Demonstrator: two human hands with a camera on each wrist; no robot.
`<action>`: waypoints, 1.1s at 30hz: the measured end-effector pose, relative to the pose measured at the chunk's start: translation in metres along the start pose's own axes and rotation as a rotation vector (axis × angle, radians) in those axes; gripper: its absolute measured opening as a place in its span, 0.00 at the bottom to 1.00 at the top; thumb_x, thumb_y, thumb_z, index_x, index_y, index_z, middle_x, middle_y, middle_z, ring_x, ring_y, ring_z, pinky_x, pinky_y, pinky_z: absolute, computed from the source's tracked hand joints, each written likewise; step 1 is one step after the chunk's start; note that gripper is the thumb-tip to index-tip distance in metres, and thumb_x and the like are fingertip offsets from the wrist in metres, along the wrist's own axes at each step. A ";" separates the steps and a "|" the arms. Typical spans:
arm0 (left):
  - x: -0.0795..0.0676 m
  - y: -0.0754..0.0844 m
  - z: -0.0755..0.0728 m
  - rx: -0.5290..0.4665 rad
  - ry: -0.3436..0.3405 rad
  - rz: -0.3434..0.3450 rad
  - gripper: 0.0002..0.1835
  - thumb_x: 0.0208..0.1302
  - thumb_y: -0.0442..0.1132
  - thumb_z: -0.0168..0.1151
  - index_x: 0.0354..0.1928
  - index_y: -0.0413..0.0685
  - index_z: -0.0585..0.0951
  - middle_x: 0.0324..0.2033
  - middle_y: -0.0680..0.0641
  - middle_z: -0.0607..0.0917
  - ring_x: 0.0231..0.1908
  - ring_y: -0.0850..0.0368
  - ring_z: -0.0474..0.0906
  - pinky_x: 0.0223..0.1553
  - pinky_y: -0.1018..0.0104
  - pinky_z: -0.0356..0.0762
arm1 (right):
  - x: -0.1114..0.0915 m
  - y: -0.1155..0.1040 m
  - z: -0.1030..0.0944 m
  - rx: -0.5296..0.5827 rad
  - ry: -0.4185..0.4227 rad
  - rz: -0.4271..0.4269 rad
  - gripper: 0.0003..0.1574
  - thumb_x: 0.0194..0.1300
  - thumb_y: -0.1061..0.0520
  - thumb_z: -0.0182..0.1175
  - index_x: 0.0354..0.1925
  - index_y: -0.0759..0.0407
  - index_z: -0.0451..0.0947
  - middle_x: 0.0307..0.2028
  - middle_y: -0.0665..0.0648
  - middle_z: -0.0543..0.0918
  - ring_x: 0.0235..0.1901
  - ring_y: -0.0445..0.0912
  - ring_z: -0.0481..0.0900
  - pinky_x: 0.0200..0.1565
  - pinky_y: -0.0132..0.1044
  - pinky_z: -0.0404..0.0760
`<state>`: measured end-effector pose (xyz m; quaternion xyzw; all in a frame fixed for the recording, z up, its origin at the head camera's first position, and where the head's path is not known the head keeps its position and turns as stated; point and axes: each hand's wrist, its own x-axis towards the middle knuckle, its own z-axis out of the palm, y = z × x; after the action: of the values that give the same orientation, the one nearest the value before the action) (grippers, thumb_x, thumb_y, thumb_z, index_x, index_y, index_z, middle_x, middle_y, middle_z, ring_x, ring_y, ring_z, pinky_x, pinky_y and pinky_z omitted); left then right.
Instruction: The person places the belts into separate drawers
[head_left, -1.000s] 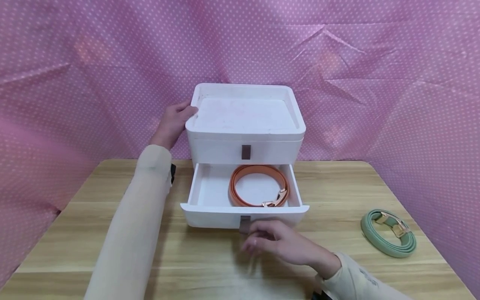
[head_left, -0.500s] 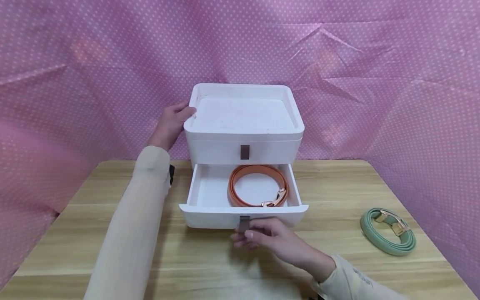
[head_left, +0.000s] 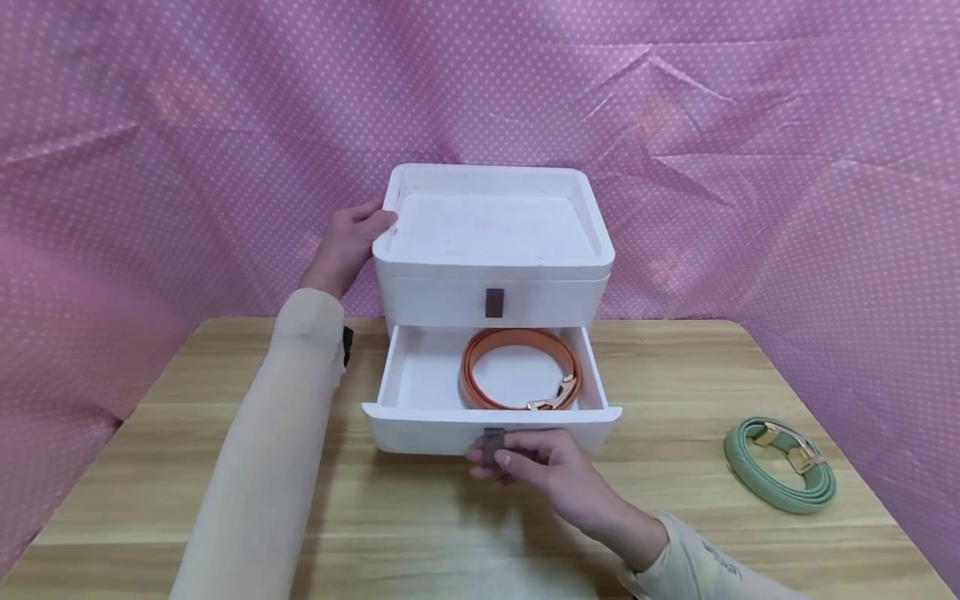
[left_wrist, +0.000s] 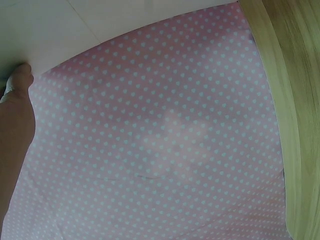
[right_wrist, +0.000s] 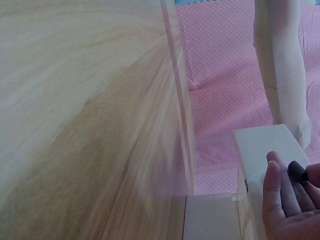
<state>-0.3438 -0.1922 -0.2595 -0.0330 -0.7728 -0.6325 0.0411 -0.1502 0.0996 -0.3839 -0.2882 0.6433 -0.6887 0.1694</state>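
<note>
A white two-drawer storage box (head_left: 491, 293) stands on the table, its lower drawer (head_left: 420, 375) pulled out. Inside that drawer lies a coiled orange-brown belt (head_left: 472, 371) with a rose-gold buckle. My left hand (head_left: 345, 248) grips the box's upper left edge, thumb over the rim; its other fingers are mostly hidden. At the lower drawer's front, my right hand (head_left: 555, 473) pinches the dark pull tab (head_left: 492, 435) between thumb and fingers. The right wrist view also shows the tab (right_wrist: 298, 171) between the fingertips.
A coiled green belt (head_left: 780, 487) with a gold buckle lies at the right of the wooden table (head_left: 405, 533). The upper drawer (head_left: 435, 302) is closed beneath a shallow top tray (head_left: 495, 225). Pink dotted cloth (head_left: 480, 83) hangs behind and at both sides.
My right hand has shifted slightly at the drawer front and taken the pull tab between thumb and fingers. The left hand stays on the box's edge, and the drawer has not visibly moved.
</note>
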 end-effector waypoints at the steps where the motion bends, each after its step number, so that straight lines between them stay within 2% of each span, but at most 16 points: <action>1: 0.000 0.000 0.000 0.000 0.001 0.001 0.33 0.71 0.50 0.58 0.73 0.53 0.63 0.72 0.49 0.63 0.68 0.51 0.62 0.66 0.60 0.66 | 0.000 -0.001 0.000 0.004 0.001 -0.003 0.18 0.74 0.64 0.52 0.55 0.75 0.76 0.51 0.71 0.81 0.48 0.58 0.83 0.46 0.52 0.83; 10: 0.001 -0.002 0.000 0.030 0.008 0.001 0.32 0.71 0.52 0.57 0.73 0.55 0.63 0.72 0.49 0.63 0.69 0.51 0.61 0.66 0.59 0.64 | 0.001 -0.003 0.000 0.030 0.018 0.019 0.17 0.72 0.64 0.55 0.54 0.75 0.77 0.51 0.69 0.82 0.48 0.58 0.83 0.47 0.47 0.83; 17: 0.001 -0.002 0.000 0.032 0.010 0.003 0.33 0.71 0.52 0.57 0.74 0.54 0.63 0.72 0.49 0.63 0.69 0.51 0.60 0.67 0.58 0.63 | 0.003 -0.003 -0.001 0.054 0.038 0.011 0.18 0.69 0.66 0.58 0.53 0.77 0.75 0.51 0.72 0.81 0.47 0.57 0.83 0.46 0.43 0.84; 23: 0.000 -0.002 0.000 0.030 0.009 0.004 0.33 0.71 0.52 0.57 0.74 0.54 0.62 0.72 0.49 0.62 0.69 0.51 0.61 0.67 0.58 0.64 | 0.005 -0.003 -0.001 0.057 0.042 0.018 0.19 0.69 0.66 0.58 0.55 0.77 0.74 0.51 0.70 0.81 0.48 0.58 0.83 0.47 0.45 0.83; 33: 0.002 -0.002 0.000 0.026 0.003 0.004 0.33 0.71 0.52 0.57 0.74 0.54 0.62 0.73 0.49 0.61 0.69 0.51 0.60 0.67 0.59 0.64 | 0.006 -0.003 0.000 0.067 0.043 0.032 0.20 0.69 0.66 0.57 0.56 0.76 0.73 0.52 0.75 0.79 0.48 0.59 0.83 0.46 0.40 0.83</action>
<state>-0.3456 -0.1925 -0.2614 -0.0330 -0.7807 -0.6224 0.0440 -0.1549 0.0965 -0.3795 -0.2573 0.6278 -0.7132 0.1762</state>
